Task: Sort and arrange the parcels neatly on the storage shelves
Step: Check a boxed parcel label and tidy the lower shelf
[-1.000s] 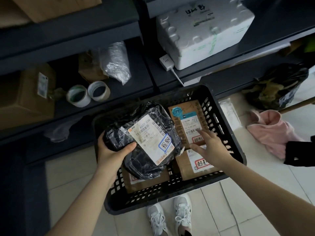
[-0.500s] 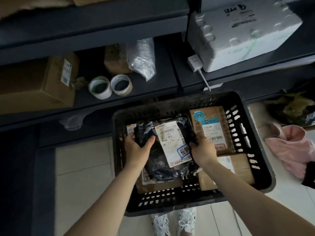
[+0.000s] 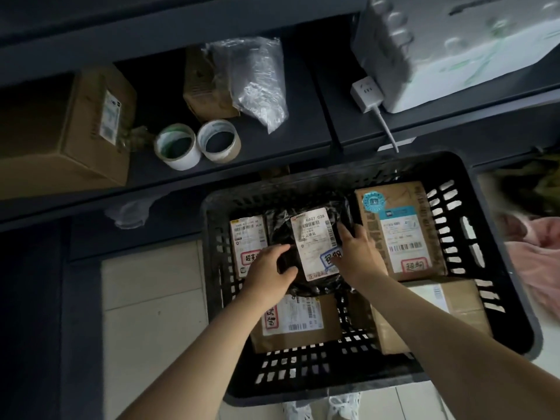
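**A:** Where's the bag (image 3: 285,234)?

**B:** It's in the crate (image 3: 318,380), in the far half, about 12 o'clock from the crate's middle, lying across the boxes. Your left hand (image 3: 266,274) grips its 9 o'clock edge, fingers curled round the black plastic. Your right hand (image 3: 357,253) clamps the 3 o'clock edge, thumb lying on the white label.

**A:** What can I read on that label?

**B:** "H407 038" along the top, with barcodes under it. The smaller print is too blurred. At its 5 o'clock corner there's a blue-bordered sticker with handwritten characters, partly under your thumb.

**A:** And the other parcels?

**B:** There are four brown ones.
- **Left box** (image 3: 247,237): at the bag's 9 o'clock. It has a white label and a red-framed stamp half hidden by your left hand.
- **Right box** (image 3: 400,237): at 3 o'clock. It has a round teal sticker, a blue-banded label, a barcode and a red-framed stamp.
- **Near-left box** (image 3: 303,325): at 6 o'clock, under your left wrist, with its red stamp turned sideways.
- **Near-right box** (image 3: 454,301): at 4 o'clock, under your right forearm, with its label mostly covered.

**A:** What about the shelf (image 3: 272,159)?

**B:** It's at 12 o'clock from the crate.
- **Tape rolls** (image 3: 181,161): two side by side, at 11.
- **Carton** (image 3: 88,137): at 10, with a label too blurred to read.
- **Clear bag** (image 3: 260,83): behind the rolls.
- **Foam box** (image 3: 454,56): at 1 o'clock, its writing smeared, with a white socket (image 3: 365,92) just beside it.
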`<control>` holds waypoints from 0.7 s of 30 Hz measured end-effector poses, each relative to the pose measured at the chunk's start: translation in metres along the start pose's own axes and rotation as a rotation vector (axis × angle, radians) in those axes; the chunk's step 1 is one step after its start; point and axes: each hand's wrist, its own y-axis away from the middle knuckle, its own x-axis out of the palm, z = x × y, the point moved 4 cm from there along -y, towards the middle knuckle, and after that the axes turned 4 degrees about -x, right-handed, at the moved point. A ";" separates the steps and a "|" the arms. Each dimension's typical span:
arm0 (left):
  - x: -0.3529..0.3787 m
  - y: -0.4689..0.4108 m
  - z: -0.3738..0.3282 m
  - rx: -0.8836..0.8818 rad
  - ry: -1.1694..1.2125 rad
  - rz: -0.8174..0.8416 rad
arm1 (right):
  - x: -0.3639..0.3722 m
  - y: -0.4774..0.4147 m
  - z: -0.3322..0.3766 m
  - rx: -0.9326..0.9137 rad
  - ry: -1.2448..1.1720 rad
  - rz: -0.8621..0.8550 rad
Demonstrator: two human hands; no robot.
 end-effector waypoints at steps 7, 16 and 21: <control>-0.043 0.025 -0.002 0.097 -0.193 -0.135 | -0.027 0.016 0.004 0.001 0.097 -0.016; -0.159 0.160 -0.019 0.175 -0.311 -0.408 | -0.098 0.100 0.132 -0.406 0.216 0.182; -0.245 0.286 -0.008 0.157 -0.392 -0.686 | -0.141 0.201 0.266 -0.750 0.279 0.139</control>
